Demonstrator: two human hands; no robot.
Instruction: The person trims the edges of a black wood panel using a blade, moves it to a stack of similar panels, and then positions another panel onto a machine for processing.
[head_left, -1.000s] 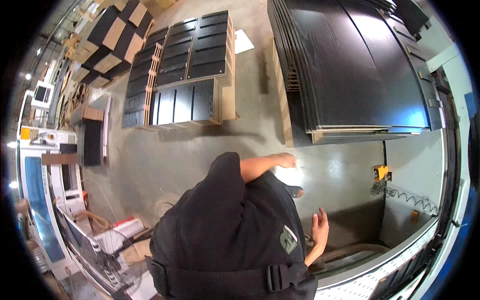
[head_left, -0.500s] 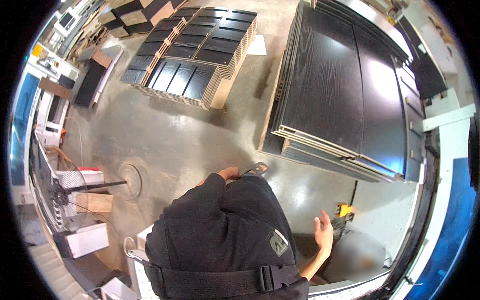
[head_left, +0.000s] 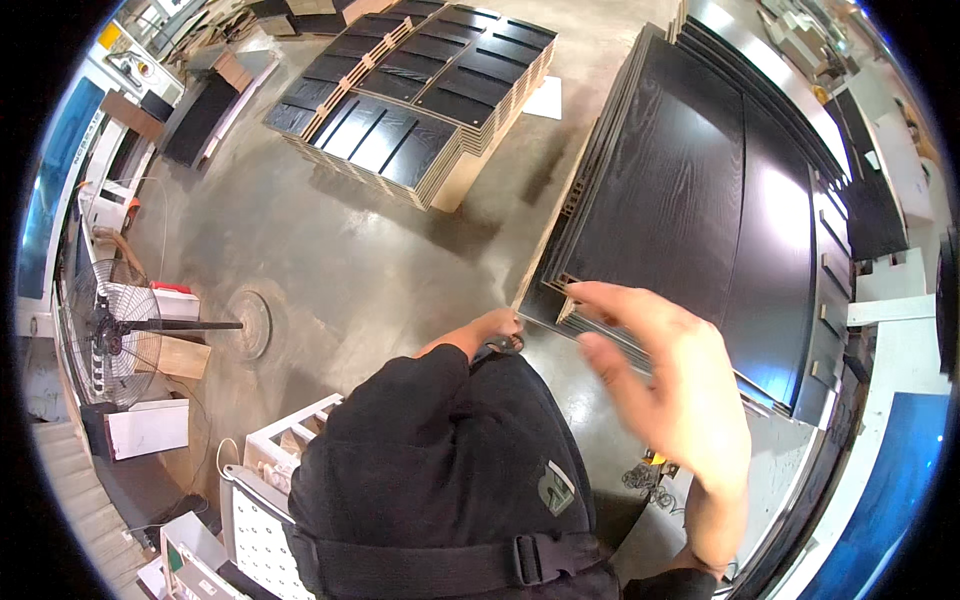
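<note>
Nearest, at the bottom: a black garment with a small grey badge [head_left: 556, 487] and a black webbing strap with buckle [head_left: 470, 563] across it, filling the lower middle of the view. Rising beside it on the right, the right hand [head_left: 672, 380], blurred, open with fingers spread and slightly curled, holding nothing, raised in front of the near corner of the stack of large black wood-grain panels [head_left: 700, 200]; whether touching that stack or hovering above it, cannot tell. A little further, past the end of the black sleeve, the left hand [head_left: 497, 326], close to the same near corner of the stack, fingers curled around something small and dark; what it is, and how tight the grip, cannot tell. Below the right hand, on the floor, a small yellow object with a coil of cable [head_left: 648, 470]. To the left, a white perforated metal frame [head_left: 262, 500], then a pedestal fan [head_left: 110, 330] lying toward its round base, with white boxes [head_left: 148, 428] beside it. Beyond, bare grey concrete floor [head_left: 350, 250]. The big panel stack lying flat on the right, edges showing pale layers, its top glossy. Further off, top middle, a second pallet of smaller black panels [head_left: 410, 100] in rows, with pale cores visible at the sides, well apart from the large stack. Far left, blue machinery and benches [head_left: 60, 170] along the rim.
</note>
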